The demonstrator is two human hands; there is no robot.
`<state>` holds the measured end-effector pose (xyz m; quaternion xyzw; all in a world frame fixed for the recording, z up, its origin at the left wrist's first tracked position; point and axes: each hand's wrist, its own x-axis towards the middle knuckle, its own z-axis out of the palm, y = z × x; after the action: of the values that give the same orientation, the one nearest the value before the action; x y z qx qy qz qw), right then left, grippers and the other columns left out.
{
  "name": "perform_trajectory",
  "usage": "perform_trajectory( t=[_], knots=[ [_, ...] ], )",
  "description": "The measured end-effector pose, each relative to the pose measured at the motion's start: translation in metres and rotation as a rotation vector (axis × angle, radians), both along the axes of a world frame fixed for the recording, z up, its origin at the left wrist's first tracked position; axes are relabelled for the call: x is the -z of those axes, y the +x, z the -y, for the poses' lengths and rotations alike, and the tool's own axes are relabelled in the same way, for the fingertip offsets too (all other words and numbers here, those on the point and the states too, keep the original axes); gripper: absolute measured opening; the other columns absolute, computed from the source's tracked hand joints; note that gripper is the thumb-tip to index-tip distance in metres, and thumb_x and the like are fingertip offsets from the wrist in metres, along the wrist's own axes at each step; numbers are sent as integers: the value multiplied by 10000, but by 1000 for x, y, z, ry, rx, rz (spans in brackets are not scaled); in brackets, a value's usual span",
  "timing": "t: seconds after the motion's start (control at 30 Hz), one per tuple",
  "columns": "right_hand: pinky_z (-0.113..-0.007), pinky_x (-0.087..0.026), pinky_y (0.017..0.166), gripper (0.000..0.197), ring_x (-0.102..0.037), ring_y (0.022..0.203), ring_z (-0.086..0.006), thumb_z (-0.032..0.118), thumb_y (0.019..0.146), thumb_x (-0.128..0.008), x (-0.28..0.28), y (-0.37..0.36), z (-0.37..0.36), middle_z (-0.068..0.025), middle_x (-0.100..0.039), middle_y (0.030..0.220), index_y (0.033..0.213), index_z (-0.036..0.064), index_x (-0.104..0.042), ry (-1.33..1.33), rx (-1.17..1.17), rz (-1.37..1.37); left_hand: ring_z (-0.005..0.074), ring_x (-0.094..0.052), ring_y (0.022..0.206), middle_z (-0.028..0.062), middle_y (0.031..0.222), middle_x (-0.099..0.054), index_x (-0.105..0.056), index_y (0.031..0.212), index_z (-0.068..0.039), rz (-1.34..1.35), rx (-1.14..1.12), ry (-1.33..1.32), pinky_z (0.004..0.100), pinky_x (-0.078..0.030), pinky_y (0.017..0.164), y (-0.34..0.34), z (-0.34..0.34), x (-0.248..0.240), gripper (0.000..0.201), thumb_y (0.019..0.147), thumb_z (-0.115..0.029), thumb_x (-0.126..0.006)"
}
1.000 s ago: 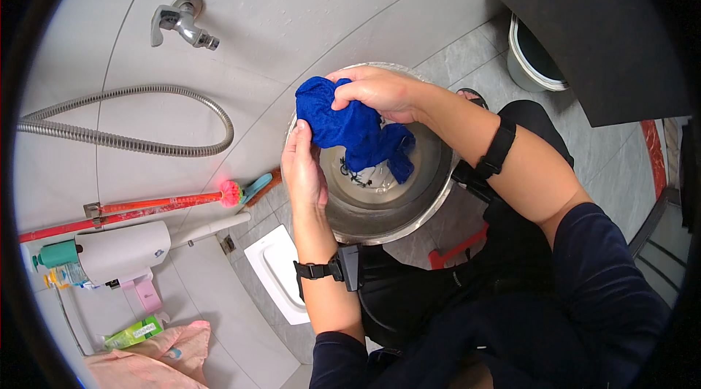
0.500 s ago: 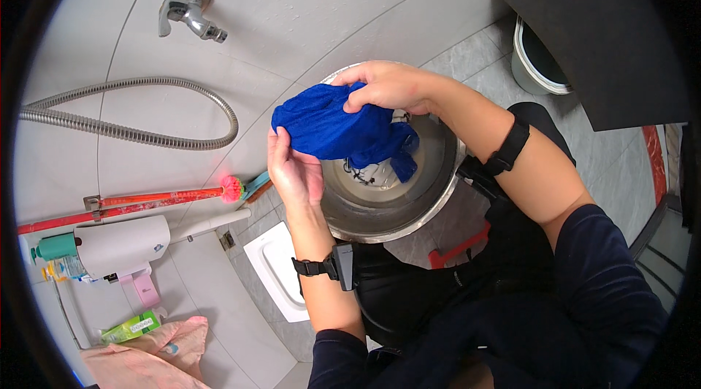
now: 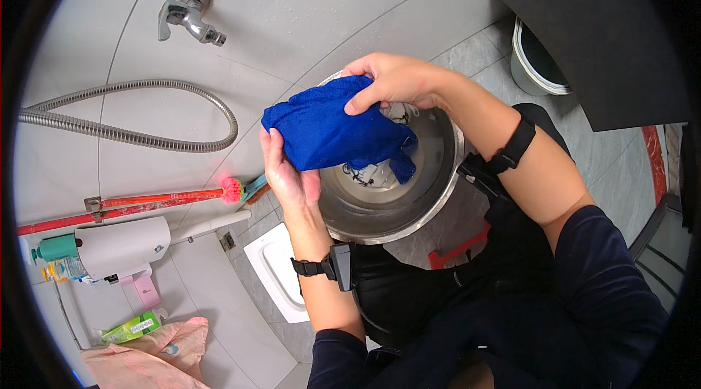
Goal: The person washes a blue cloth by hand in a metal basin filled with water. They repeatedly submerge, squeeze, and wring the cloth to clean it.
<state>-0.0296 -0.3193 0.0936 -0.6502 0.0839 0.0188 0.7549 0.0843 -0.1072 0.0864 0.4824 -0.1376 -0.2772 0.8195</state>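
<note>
Both my hands hold a wet blue cloth [image 3: 328, 130] above a round steel basin [image 3: 431, 203]. My left hand [image 3: 286, 173] supports the cloth from below at its left end, palm up. My right hand [image 3: 391, 81] presses on the cloth from the top, fingers curled over its upper edge. A corner of the cloth hangs down into the basin, where a little water and something pale lie at the bottom.
A metal tap [image 3: 188, 18] sticks out of the tiled wall, with a coiled shower hose [image 3: 146, 137] below it. A red-handled brush [image 3: 153, 197], a white holder [image 3: 120, 243], bottles, a pink cloth [image 3: 157, 356] and a white bucket [image 3: 533, 67] stand around.
The cloth has been lifted out of the basin and drawn leftward, spread between both hands. My left hand moved from the basin rim to under the cloth.
</note>
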Motion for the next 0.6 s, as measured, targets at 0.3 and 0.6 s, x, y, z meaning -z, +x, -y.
perform_trajectory(
  t=[0.3, 0.6],
  knots=[
    [-234, -493, 689, 220, -613, 824, -70, 185, 940, -640, 2, 3, 2, -11, -669, 957, 1117, 55, -628, 196, 114, 104, 246, -568, 1191, 111, 1252, -599, -487, 1303, -55, -2, -28, -19, 419, -441, 1047, 6, -4, 5, 324, 1023, -219, -480],
    [-274, -533, 841, 226, -655, 909, -112, 186, 990, -572, -1, 6, -2, -44, -680, 1024, 1153, 37, -618, 363, 185, 118, 246, -570, 1204, 100, 1280, -601, -499, 1297, -59, -38, 11, -30, 430, -449, 1034, 11, -7, 10, 343, 1018, -258, -492]
  ],
)
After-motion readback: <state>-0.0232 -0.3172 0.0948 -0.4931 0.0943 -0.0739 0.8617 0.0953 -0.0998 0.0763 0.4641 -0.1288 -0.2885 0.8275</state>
